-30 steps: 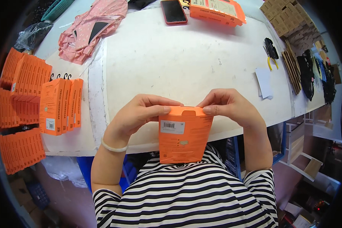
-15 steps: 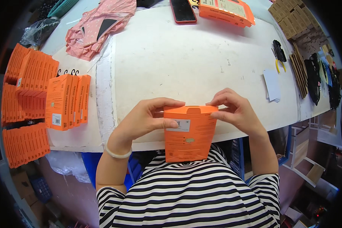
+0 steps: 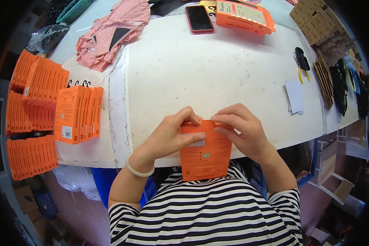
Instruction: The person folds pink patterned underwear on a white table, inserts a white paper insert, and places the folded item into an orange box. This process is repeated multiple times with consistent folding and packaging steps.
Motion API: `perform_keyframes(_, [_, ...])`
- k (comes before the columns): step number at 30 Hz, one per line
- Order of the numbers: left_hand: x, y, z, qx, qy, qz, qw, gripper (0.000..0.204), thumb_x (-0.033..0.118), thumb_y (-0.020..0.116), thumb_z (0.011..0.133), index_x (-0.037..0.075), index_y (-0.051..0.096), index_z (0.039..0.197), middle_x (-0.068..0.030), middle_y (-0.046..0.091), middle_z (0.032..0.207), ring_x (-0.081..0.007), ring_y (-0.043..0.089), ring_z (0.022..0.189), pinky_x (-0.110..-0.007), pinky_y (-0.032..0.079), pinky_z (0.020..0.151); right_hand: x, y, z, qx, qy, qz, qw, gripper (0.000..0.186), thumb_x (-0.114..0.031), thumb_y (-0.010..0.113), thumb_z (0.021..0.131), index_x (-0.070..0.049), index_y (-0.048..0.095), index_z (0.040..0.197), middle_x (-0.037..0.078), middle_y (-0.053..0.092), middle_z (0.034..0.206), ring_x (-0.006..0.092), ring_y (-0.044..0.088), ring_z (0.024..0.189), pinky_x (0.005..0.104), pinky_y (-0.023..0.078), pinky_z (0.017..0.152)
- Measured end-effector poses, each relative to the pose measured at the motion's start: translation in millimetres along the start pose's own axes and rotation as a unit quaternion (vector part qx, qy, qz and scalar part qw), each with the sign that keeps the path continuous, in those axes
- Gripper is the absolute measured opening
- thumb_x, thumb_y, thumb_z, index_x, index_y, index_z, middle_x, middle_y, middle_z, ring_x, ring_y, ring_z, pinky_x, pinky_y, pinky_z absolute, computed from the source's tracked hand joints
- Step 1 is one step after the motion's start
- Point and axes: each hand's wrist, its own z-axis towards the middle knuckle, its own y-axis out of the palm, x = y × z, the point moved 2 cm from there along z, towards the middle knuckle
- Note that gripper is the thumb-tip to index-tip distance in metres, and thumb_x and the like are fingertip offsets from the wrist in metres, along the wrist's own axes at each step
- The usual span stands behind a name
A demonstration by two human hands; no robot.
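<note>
An orange flat cardboard box (image 3: pixel 206 158) stands upright against my striped shirt at the table's near edge. My left hand (image 3: pixel 177 132) grips its upper left side, thumb across a white label on the face and fingers behind the top. At the upper right, my right hand (image 3: pixel 242 130) pinches the top edge, its fingertips at the flap (image 3: pixel 207 124) in the middle. Both hands meet near that flap, and part of the top edge is hidden by the fingers.
Orange boxes (image 3: pixel 71 115) stand in rows at the left, with more stacked behind. Pink fabric (image 3: pixel 100 45), a phone (image 3: pixel 199 19) and an orange packet pile (image 3: pixel 245 17) lie at the far side. White cards (image 3: pixel 294 96) and yellow-handled snips (image 3: pixel 302 67) are at the right.
My fingers have moved inward along the box's top, toward its centre flap. The flap, lying folded before, now stands up between my fingertips. The view has shifted slightly.
</note>
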Motion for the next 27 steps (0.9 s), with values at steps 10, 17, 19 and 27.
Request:
perform_keyframes(10, [3.0, 5.4, 0.7, -0.01, -0.005, 0.05, 0.999, 0.036, 0.015, 0.08, 0.09, 0.0, 0.054, 0.11, -0.013, 0.068, 0.106, -0.0196, 0.067, 0.101, -0.033, 0.056, 0.088, 3.8, 3.2, 4.2, -0.053, -0.037, -0.094, 0.993, 0.022, -0.009, 0.079, 0.079, -0.005, 0.072, 0.1, 0.007, 0.067, 0.097, 0.0253, 0.064, 0.092, 0.0371, 0.054, 0.08])
perform_keyframes(17, [1.5, 3.0, 0.2, -0.021, 0.017, 0.038, 0.999, 0.027, 0.013, 0.073, 0.095, 0.0, 0.055, 0.111, -0.0134, 0.068, 0.111, -0.0192, 0.068, 0.102, -0.032, 0.056, 0.088, 7.2, 10.3, -13.8, -0.02, 0.018, 0.04, 0.999, 0.019, -0.002, 0.075, 0.087, -0.004, 0.069, 0.105, 0.011, 0.063, 0.117, 0.0236, 0.066, 0.101, 0.0316, 0.058, 0.084])
perform_keyframes(19, [1.4, 3.5, 1.1, -0.02, 0.014, 0.026, 0.999, 0.025, 0.012, 0.071, 0.097, 0.0, 0.055, 0.111, -0.0132, 0.068, 0.113, -0.0186, 0.067, 0.102, -0.031, 0.056, 0.088, 10.2, 10.1, -15.0, -0.004, 0.025, 0.049, 0.998, 0.025, -0.003, 0.074, 0.089, -0.003, 0.066, 0.112, 0.012, 0.063, 0.119, 0.0231, 0.067, 0.101, 0.0313, 0.058, 0.086])
perform_keyframes(27, [-4.7, 8.5, 2.7, 0.041, 0.003, -0.053, 0.998, 0.017, 0.013, 0.071, 0.096, 0.0, 0.06, 0.097, -0.0092, 0.071, 0.1, -0.0144, 0.068, 0.093, -0.031, 0.056, 0.084, 22.8, 9.5, -5.5, -0.064, 0.277, 0.265, 0.921, 0.036, -0.02, 0.075, 0.093, -0.001, 0.059, 0.119, 0.011, 0.067, 0.104, 0.0163, 0.064, 0.1, 0.0312, 0.053, 0.086])
